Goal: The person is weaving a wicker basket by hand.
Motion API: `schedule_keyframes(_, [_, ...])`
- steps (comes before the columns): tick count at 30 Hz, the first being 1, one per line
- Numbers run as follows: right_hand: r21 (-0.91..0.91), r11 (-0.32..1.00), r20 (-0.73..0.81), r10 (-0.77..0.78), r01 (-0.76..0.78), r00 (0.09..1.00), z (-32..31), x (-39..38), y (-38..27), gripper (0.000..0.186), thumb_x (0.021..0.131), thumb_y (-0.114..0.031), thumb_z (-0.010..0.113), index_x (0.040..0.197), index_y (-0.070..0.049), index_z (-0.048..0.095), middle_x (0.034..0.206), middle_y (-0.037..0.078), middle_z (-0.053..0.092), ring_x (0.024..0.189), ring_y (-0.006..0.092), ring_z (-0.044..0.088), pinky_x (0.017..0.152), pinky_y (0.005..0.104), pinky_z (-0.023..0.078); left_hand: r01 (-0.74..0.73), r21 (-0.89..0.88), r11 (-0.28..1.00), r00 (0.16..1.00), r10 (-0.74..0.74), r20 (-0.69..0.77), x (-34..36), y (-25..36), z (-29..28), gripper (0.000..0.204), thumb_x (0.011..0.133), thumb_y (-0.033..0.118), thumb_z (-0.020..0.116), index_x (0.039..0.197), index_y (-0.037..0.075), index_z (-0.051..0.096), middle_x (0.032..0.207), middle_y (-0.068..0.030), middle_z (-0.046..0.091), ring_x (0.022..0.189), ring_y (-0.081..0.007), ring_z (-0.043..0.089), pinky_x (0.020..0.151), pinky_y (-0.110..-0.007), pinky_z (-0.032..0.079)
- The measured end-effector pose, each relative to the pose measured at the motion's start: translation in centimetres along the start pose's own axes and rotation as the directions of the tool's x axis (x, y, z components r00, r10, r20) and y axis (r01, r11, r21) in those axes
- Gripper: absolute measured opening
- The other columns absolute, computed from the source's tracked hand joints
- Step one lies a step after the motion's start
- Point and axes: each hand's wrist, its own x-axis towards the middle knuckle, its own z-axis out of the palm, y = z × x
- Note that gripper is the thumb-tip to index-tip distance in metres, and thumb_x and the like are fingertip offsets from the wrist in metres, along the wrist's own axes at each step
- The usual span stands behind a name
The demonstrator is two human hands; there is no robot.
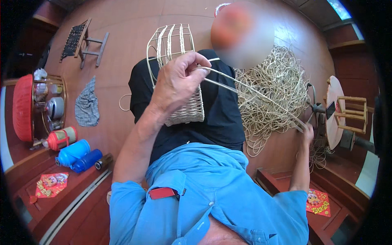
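A partly woven pale basket [185, 111] rests on my black-trousered lap, with bare ribs at its top and dense weave lower down. My left hand [179, 81] is in front of it, thumb and finger pinched on a pale weaving strand [255, 98]. The strand stretches down to the right in two lines to my right hand [306, 132], whose fingers are closed on it near the right side. A big tangled heap of similar strands [269, 77] lies on the floor beside my right leg.
At left are a wooden stool [92, 45], grey cloth [87, 106], red basin [22, 108] on a rack and several flasks [73, 151]. At right stands a round wooden top [332, 85] with a small frame [351, 114]. A blurred area [241, 32] obscures the upper middle.
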Motion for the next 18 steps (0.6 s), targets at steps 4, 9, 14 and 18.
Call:
schedule_keyframes(4, [0.213, 0.827, -0.227, 0.560, -0.521, 0.797, -15.4, -0.4, 8.8, 0.030, 0.099, -0.024, 0.076, 0.110, 0.003, 0.077, 0.108, 0.012, 0.076, 0.105, 0.0261, 0.071, 0.091, 0.0402, 0.057, -0.069, -0.138, 0.988, 0.995, 0.057, -0.088, -2.2, -2.7, -3.5, 0.019, 0.110, 0.017, 0.067, 0.116, 0.002, 0.076, 0.081, 0.0084, 0.056, 0.075, -0.0017, 0.050, 0.066, -0.021, 0.039])
schedule_keyframes(9, [-0.119, 0.779, -0.126, 0.603, -0.616, 0.788, -17.3, -4.3, 8.5, 0.019, 0.095, -0.012, 0.079, 0.111, -0.001, 0.081, 0.098, 0.013, 0.079, 0.097, 0.0284, 0.077, 0.089, 0.0414, 0.060, -0.134, -0.179, 0.975, 0.981, 0.105, -0.164, -2.8, -4.0, -6.4, 0.042, 0.117, 0.038, 0.058, 0.121, 0.002, 0.078, 0.076, 0.0097, 0.051, 0.068, -0.0008, 0.043, 0.061, -0.021, 0.030])
schedule_keyframes(14, [-0.103, 0.967, 0.256, -0.199, 0.231, 0.946, 9.4, -8.0, -12.2, 0.059, 0.100, -0.006, 0.072, 0.157, -0.001, 0.057, 0.159, 0.017, 0.062, 0.147, 0.0305, 0.057, 0.123, 0.0423, 0.045, -0.005, -0.034, 0.999, 0.982, -0.002, -0.189, -1.9, -2.1, -4.6, 0.041, 0.116, 0.038, 0.060, 0.113, 0.002, 0.078, 0.075, 0.0073, 0.053, 0.071, -0.0024, 0.046, 0.064, -0.023, 0.037])
schedule_keyframes(18, [0.313, 0.767, 0.383, -0.641, 0.559, 0.665, 22.0, -19.1, -40.7, 0.050, 0.095, 0.001, 0.074, 0.144, -0.007, 0.069, 0.136, 0.014, 0.075, 0.128, 0.0282, 0.069, 0.112, 0.0418, 0.052, 0.002, -0.082, 0.997, 0.973, -0.020, -0.229, -2.5, -3.4, -6.2, 0.036, 0.115, 0.032, 0.061, 0.114, -0.001, 0.078, 0.075, 0.0067, 0.053, 0.071, -0.0032, 0.046, 0.065, -0.023, 0.038])
